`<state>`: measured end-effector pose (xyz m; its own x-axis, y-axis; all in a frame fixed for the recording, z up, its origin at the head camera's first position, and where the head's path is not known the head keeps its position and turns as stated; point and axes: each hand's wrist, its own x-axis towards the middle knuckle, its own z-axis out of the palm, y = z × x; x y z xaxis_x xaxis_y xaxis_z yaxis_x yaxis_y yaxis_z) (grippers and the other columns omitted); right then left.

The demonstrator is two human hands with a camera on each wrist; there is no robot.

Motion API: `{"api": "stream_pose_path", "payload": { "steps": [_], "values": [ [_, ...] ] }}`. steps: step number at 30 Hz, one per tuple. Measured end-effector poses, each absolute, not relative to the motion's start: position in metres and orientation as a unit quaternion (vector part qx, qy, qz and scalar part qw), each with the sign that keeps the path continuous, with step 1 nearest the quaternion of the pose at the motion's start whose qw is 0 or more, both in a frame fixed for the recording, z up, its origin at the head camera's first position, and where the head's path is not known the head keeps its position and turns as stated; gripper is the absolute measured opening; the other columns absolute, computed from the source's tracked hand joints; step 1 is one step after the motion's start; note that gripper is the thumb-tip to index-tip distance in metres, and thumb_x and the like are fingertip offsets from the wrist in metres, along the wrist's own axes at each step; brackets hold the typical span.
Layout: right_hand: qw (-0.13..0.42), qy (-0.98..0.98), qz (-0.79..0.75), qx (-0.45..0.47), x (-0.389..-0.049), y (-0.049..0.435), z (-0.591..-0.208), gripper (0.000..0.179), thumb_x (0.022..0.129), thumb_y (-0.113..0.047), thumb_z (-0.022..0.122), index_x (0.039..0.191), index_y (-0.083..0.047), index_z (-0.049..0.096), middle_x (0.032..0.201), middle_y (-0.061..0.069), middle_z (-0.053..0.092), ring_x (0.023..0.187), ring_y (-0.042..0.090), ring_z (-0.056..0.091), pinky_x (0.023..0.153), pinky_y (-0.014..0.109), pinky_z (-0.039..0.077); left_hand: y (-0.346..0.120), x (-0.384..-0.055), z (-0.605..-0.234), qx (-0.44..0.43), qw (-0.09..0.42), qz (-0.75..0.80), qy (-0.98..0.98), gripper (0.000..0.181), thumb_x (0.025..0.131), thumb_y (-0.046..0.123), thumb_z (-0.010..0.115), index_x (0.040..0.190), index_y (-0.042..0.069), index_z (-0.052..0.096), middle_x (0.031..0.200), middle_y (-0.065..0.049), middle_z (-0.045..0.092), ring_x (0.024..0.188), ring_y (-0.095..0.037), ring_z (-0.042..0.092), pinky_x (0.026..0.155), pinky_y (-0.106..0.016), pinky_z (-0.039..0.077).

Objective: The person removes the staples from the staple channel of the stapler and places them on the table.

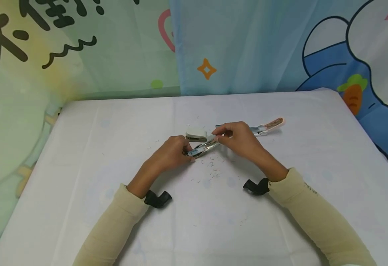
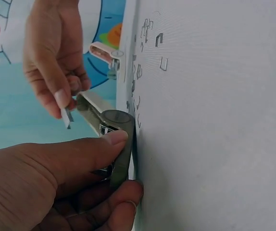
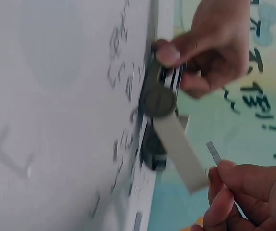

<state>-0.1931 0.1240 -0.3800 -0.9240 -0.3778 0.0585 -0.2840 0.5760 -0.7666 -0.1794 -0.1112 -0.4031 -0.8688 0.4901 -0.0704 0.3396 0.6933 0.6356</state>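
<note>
My left hand (image 1: pixel 174 153) grips the base end of an opened stapler (image 1: pixel 203 147) low over the white table. In the left wrist view, the thumb lies on the stapler's grey-green body (image 2: pixel 122 156) by its round hinge, with curled fingers below. Its pale cover stands swung away in the right wrist view. Just beyond that cover, my right hand (image 1: pixel 238 138) pinches a short strip of staples (image 3: pixel 214 153) between thumb and fingers. The strip (image 2: pixel 67 119) is apart from the stapler. In the head view the right fingers hide most of the strip.
A second, white-and-grey stapler (image 1: pixel 196 135) lies just behind the opened one. Farther right lies a pinkish stapler (image 1: pixel 273 124), opened out, partly behind my right hand. Loose staples (image 1: pixel 212 164) are scattered on the white tabletop (image 1: pixel 97 221). Printed curtains (image 1: pixel 240 48) hang behind the table.
</note>
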Motion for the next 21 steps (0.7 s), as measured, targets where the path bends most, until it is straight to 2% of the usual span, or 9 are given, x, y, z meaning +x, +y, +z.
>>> {"api": "stream_pose_path", "payload": {
  "steps": [4, 10, 14, 18, 21],
  "values": [
    [0.063, 0.893, -0.421, -0.144, -0.205, 0.135, -0.384, 0.017, 0.093, -0.010, 0.068, 0.107, -0.004, 0.072, 0.100, 0.008, 0.069, 0.081, 0.021, 0.058, 0.065, 0.032, 0.045, -0.113, -0.179, -0.402, 0.228, 0.125, 0.319, 0.911, 0.019, 0.079, 0.007, 0.081, 0.092, -0.001, 0.070, 0.086, -0.004, 0.063, 0.076, -0.015, 0.054, 0.068, -0.028, 0.046],
    [0.126, 0.883, -0.443, -0.096, -0.223, 0.144, -0.392, 0.021, 0.093, -0.012, 0.067, 0.111, -0.002, 0.071, 0.100, 0.012, 0.069, 0.079, 0.026, 0.063, 0.068, 0.034, 0.052, -0.115, -0.180, -0.402, 0.233, 0.129, 0.300, 0.916, 0.021, 0.078, 0.009, 0.082, 0.094, 0.001, 0.070, 0.085, -0.002, 0.063, 0.074, -0.015, 0.054, 0.068, -0.029, 0.045],
    [0.150, 0.881, -0.441, -0.087, -0.231, 0.140, -0.395, 0.019, 0.093, -0.008, 0.065, 0.109, 0.000, 0.071, 0.101, 0.014, 0.069, 0.071, 0.025, 0.061, 0.065, 0.033, 0.052, -0.117, -0.179, -0.402, 0.238, 0.132, 0.299, 0.915, 0.022, 0.079, 0.009, 0.082, 0.096, 0.001, 0.069, 0.087, -0.002, 0.063, 0.076, -0.015, 0.055, 0.070, -0.030, 0.047],
    [0.152, 0.893, -0.415, -0.086, -0.237, 0.135, -0.397, 0.018, 0.092, -0.007, 0.065, 0.107, 0.000, 0.072, 0.103, 0.015, 0.069, 0.071, 0.023, 0.058, 0.062, 0.031, 0.048, -0.117, -0.179, -0.403, 0.244, 0.132, 0.300, 0.913, 0.023, 0.079, 0.009, 0.081, 0.096, 0.001, 0.069, 0.088, -0.002, 0.063, 0.077, -0.014, 0.056, 0.071, -0.030, 0.047],
    [0.140, 0.909, -0.383, -0.089, -0.240, 0.134, -0.399, 0.018, 0.091, -0.009, 0.066, 0.106, -0.001, 0.073, 0.104, 0.015, 0.069, 0.079, 0.023, 0.059, 0.067, 0.033, 0.047, -0.117, -0.179, -0.403, 0.247, 0.131, 0.301, 0.912, 0.022, 0.079, 0.009, 0.081, 0.096, 0.002, 0.069, 0.088, -0.002, 0.062, 0.078, -0.014, 0.056, 0.071, -0.029, 0.047]
  ]
}}
